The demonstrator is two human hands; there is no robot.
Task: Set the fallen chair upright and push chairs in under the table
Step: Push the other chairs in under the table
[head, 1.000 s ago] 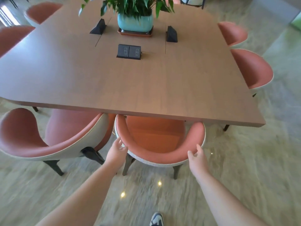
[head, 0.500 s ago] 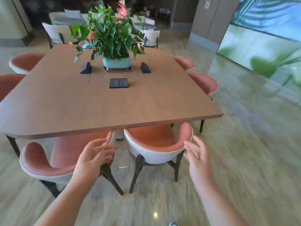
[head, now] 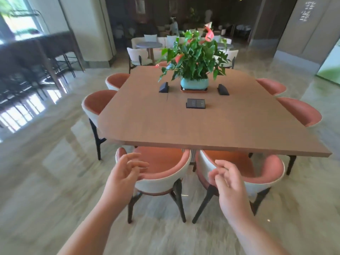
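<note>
Wood-grain table (head: 147, 124) pretty much fills the middle of the shot, sitting on a glossy pale stone floor (head: 46, 181) that's throwing back window glare on the left. On top there's a teal pot (head: 194, 83) with a leafy red-flowered plant, two black wedge things either side of it, and a black socket panel (head: 195, 103) a bit nearer.

Both near chairs are upright with their seats tucked under the near edge: left chair (head: 163, 178) and right chair (head: 257, 179), pink inside, white shell, dark legs. More pink chairs sit tucked in along the left and right sides.

Left hand (head: 123, 178) and right hand (head: 230, 186) both hover in front of the chair backs, grip loose, fingers half curled, nothing in either one. Far end of the room is dim, with white chairs round a small round table.
</note>
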